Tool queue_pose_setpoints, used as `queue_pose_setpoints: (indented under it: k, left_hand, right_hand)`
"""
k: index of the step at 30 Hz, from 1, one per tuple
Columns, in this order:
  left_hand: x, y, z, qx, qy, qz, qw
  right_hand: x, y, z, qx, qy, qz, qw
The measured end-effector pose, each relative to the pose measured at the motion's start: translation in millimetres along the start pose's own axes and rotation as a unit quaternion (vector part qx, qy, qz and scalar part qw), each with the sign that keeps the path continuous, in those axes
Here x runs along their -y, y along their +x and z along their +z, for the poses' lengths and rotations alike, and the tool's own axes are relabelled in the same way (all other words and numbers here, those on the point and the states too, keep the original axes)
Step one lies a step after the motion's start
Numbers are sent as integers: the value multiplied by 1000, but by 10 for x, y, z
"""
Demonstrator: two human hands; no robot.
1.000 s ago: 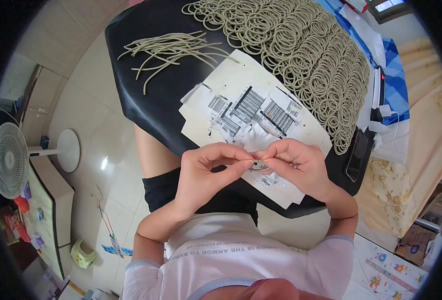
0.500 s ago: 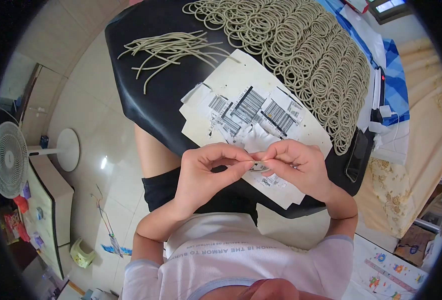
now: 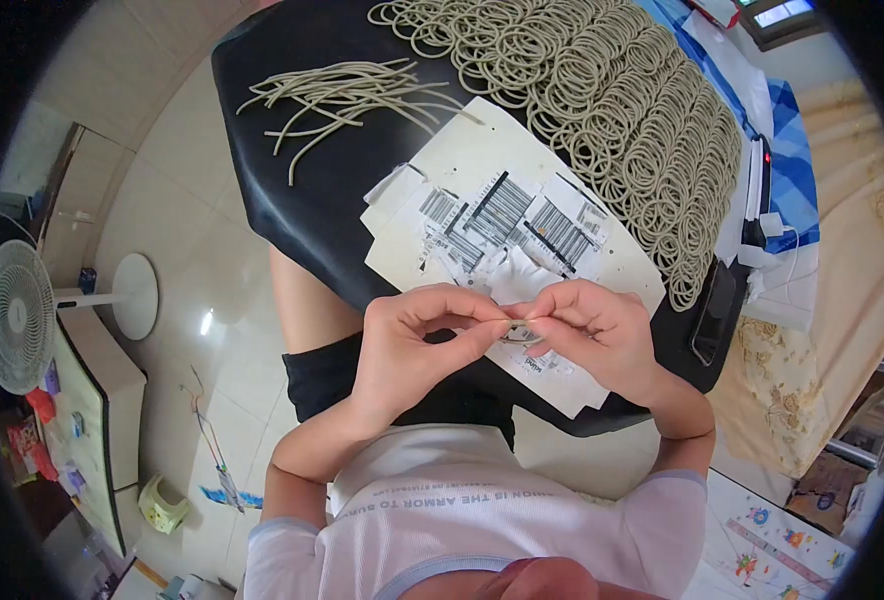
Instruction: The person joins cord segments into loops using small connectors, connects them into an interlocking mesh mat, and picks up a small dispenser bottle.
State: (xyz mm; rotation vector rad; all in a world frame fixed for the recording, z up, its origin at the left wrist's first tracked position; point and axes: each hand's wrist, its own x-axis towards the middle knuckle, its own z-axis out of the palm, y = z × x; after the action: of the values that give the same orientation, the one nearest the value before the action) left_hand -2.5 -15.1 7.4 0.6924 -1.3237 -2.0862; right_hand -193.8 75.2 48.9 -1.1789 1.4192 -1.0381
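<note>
My left hand and my right hand meet over the flattened cardboard, thumbs and forefingers pinched close together. Between them is a small khaki cord ring, gripped from both sides along its upper edge. My fingertips hide the spot where its ends would meet. Loose straight cords of the same colour lie in a pile on the black table cover. Rows of overlapping finished rings spread across the far right of the table.
Paper scraps with barcode labels lie on the cardboard. A dark phone rests at the right edge, near a power strip with a white cable. On the floor to the left stand a white fan and a small green stool.
Hardly anything differs. My fingertips have shifted slightly around the ring, with a bit more of its upper cord showing between them.
</note>
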Motion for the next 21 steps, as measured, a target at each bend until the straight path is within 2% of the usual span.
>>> queue_pose_setpoints:
  k: [7,13,21]
  left_hand:
    - [21,3,-6,-8,-4,-1,1000]
    - [-13,6,9,-20,11,-4,1000]
    - [-14,15,13,-21,25,-5,999]
  right_hand:
    - [-58,-10,39,-11,51,5,999]
    - [-57,-18,24,-17,31,37,999]
    - [-9,0,31,-18,92,76,993]
